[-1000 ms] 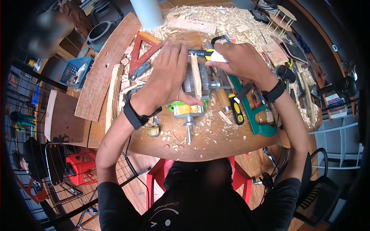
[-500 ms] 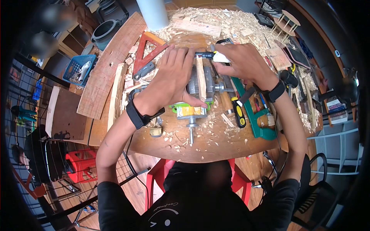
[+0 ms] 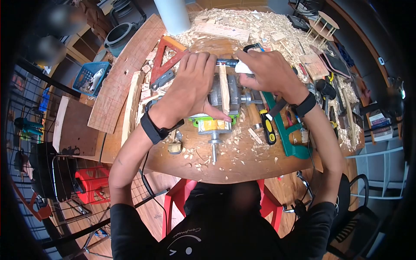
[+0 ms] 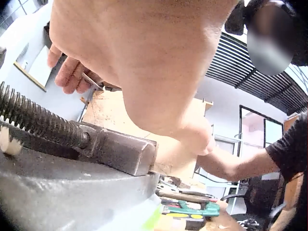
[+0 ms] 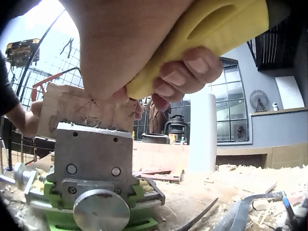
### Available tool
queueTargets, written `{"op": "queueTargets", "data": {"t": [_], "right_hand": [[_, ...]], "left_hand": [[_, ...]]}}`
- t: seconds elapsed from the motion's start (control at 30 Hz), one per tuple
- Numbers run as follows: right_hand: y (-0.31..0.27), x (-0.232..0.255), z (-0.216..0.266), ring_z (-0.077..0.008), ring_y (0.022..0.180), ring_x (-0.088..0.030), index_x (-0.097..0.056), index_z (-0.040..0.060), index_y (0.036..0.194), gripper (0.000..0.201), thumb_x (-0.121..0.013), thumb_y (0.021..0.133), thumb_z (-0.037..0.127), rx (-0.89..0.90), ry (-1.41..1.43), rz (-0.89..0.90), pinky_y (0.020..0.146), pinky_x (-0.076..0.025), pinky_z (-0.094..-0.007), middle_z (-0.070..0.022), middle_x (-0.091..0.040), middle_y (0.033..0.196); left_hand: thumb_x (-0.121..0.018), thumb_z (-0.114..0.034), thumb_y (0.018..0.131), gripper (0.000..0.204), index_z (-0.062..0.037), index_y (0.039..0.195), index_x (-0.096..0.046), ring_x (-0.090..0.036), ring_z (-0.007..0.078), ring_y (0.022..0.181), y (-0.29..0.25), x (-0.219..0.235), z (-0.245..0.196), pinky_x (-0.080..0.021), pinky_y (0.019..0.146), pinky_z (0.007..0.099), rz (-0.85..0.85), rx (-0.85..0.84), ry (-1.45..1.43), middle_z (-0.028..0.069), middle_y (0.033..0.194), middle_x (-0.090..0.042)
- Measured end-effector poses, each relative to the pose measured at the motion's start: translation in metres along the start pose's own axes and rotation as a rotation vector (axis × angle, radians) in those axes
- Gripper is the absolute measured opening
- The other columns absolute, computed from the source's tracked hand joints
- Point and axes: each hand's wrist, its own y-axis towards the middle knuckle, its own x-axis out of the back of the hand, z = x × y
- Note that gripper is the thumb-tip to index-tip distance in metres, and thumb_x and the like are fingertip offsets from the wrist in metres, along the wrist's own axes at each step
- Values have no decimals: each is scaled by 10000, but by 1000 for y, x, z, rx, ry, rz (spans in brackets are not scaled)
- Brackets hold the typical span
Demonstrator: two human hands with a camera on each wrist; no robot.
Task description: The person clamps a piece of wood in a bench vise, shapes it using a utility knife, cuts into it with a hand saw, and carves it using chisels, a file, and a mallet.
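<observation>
The head camera is looking forward and steeply down from above the person, taking in the workbench (image 3: 260, 167), the left hand (image 3: 190, 84) and the right hand (image 3: 273, 71). Low and very close, the left wrist camera is peering past the vise (image 4: 77, 197) toward the person's right; the right wrist camera is facing leftward across it. All three views are sharing the vise; head and right wrist are also sharing a white column (image 5: 202, 130).
</observation>
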Motion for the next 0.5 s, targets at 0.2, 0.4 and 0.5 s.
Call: {"op": "queueTargets", "data": {"t": [0.2, 0.4, 0.5], "right_hand": [[-2, 7, 5, -351, 643, -650, -623, 30, 1119, 685, -689, 798, 631, -86, -3, 104, 555, -489, -416, -152, -662, 731], [-1, 18, 15, -349, 650, -655, -628, 12, 1078, 907, -714, 622, 791, -81, 38, 100, 548, -481, -406, -154, -658, 719], [3, 13, 10, -347, 610, -651, -643, 7, 995, 895, -695, 621, 818, -71, 23, 68, 530, -477, -404, -152, -632, 646]], "left_hand": [[-761, -788, 426, 1308, 163, 1266, -440, -498, 387, 1094, 3, 1, 1, -379, 1024, 457, 43, 22, -52, 236, 1128, -498], [-772, -778, 410, 1344, 167, 1297, -419, -489, 395, 1118, 2, -1, 2, -379, 1030, 465, 38, 19, -68, 246, 1161, -493], [-769, -781, 406, 1363, 172, 1312, -410, -489, 406, 1134, 3, -3, 1, -376, 1041, 472, -4, 0, -81, 259, 1184, -494]]}}
